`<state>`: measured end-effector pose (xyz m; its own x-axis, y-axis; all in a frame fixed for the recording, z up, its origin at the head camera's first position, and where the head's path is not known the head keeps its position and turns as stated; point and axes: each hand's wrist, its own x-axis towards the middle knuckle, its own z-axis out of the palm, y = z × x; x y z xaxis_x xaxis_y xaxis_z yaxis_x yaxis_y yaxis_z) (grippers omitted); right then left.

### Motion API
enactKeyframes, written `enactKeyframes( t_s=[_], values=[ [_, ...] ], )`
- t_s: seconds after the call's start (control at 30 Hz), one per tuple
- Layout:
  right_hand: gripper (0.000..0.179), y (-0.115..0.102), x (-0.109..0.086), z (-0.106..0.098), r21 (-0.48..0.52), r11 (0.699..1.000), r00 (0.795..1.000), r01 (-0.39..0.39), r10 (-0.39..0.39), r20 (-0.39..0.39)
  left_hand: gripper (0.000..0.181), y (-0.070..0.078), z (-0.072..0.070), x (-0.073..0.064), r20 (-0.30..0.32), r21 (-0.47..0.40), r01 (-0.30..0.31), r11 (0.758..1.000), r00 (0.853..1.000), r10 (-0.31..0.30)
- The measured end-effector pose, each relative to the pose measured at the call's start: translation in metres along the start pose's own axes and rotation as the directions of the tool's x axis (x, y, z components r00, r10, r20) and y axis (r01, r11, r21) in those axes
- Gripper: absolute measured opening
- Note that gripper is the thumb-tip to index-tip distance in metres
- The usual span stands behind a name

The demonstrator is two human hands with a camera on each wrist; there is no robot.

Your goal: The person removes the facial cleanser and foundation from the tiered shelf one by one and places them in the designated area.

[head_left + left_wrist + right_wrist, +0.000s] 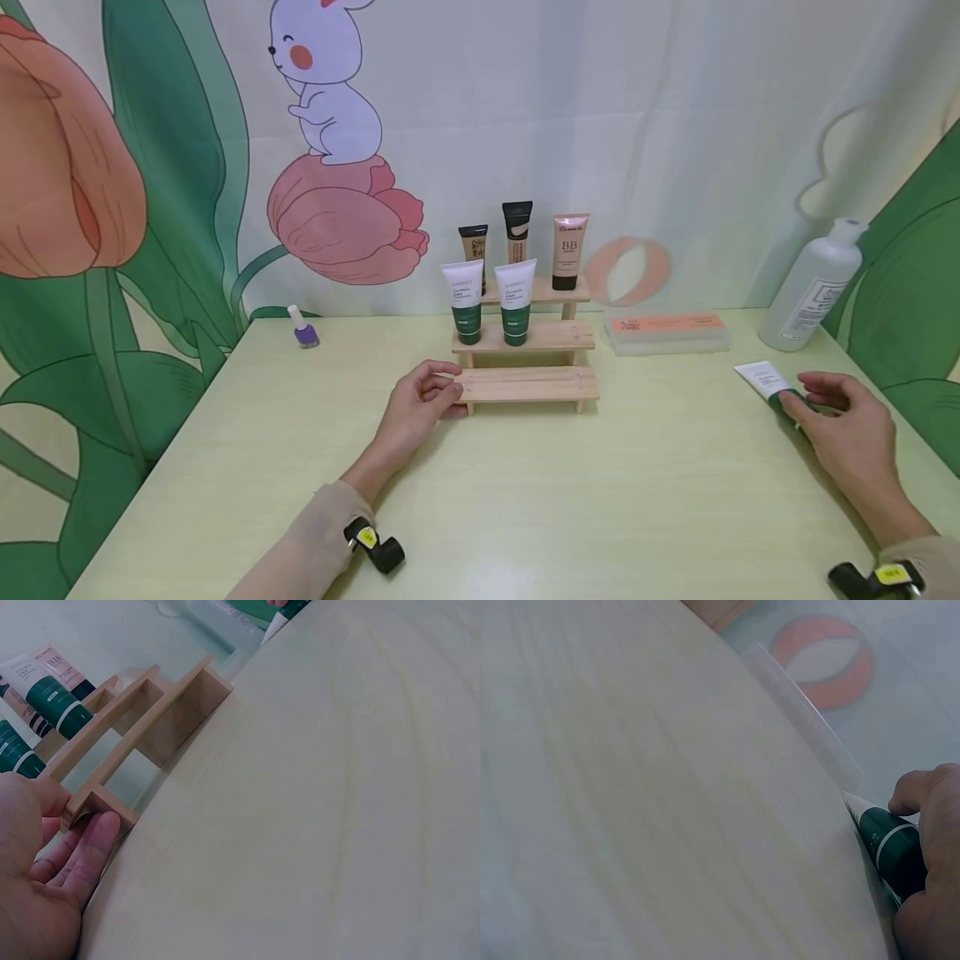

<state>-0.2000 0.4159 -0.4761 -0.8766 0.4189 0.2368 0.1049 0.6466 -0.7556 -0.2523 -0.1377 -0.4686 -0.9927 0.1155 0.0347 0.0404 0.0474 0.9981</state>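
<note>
A three-step wooden display rack (pixel 525 386) stands mid-table. My left hand (pixel 420 400) pinches the left end of its lowest step, thumb on top and fingers underneath, as the left wrist view shows. On the middle step two white-and-green squeeze tubes (pixel 514 302) stand upright on their caps. The top step bears a pink BB cream tube (pixel 570 250) and two black-and-beige tubes (pixel 517 229). Over at the right, my right hand (pixel 851 425) grips another white-and-green squeeze tube (pixel 889 840) by its green end. That tube lies low at the table, its white end pointing away to the left.
A large white pump-less bottle (pixel 813 283) stands at the back right, beyond my right hand. Left of it lies a flat translucent case (pixel 667 343) with an orange label. A purple nail polish bottle (pixel 303 329) is at the back left. A printed curtain (pixel 525 100) hangs behind the table.
</note>
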Motion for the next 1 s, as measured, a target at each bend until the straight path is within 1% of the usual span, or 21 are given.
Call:
enactKeyframes(
  t_s=[0.17,0.27,0.33,0.43,0.53,0.63,0.8,0.93,1.0],
  values=[
    [0.055,-0.001,-0.001,0.001,-0.003,1.000,1.000,-0.001,0.001,-0.002,0.025,-0.001,-0.001,0.000,-0.002,-0.006,0.002,1.000,1.000,-0.003],
    [0.052,-0.001,0.000,0.001,0.013,1.000,1.000,-0.003,0.003,-0.015,0.026,-0.001,-0.001,0.001,0.001,-0.006,-0.001,1.000,1.000,0.001],
    [0.049,-0.003,0.000,0.001,0.048,0.999,0.999,-0.004,0.005,-0.038,0.026,-0.001,-0.001,0.002,0.001,-0.006,0.000,1.000,1.000,0.000],
    [0.042,-0.009,0.001,0.002,0.124,0.992,0.994,0.002,0.011,-0.110,0.026,-0.001,-0.001,0.002,0.002,-0.007,-0.001,1.000,1.000,0.001],
    [0.043,-0.018,0.001,0.003,0.209,0.977,0.985,0.028,0.009,-0.172,0.026,-0.001,-0.001,0.002,0.000,-0.004,0.000,1.000,1.000,0.000],
    [0.047,-0.030,0.000,0.004,0.278,0.959,0.982,0.055,0.000,-0.191,0.025,-0.002,-0.001,0.002,-0.001,-0.002,0.003,1.000,1.000,-0.003],
    [0.048,-0.055,0.002,0.002,0.325,0.941,0.981,0.097,-0.036,-0.189,0.025,-0.002,0.000,0.002,0.002,-0.003,0.000,1.000,1.000,0.000],
    [0.048,-0.072,0.009,0.005,0.348,0.921,0.972,0.173,-0.102,-0.214,0.024,-0.001,-0.001,0.001,0.003,-0.009,0.000,1.000,1.000,0.001],
    [0.047,-0.081,0.012,0.009,0.365,0.905,0.964,0.217,-0.140,-0.226,0.024,-0.002,-0.001,0.001,0.003,-0.009,-0.001,1.000,1.000,0.001]
  ],
)
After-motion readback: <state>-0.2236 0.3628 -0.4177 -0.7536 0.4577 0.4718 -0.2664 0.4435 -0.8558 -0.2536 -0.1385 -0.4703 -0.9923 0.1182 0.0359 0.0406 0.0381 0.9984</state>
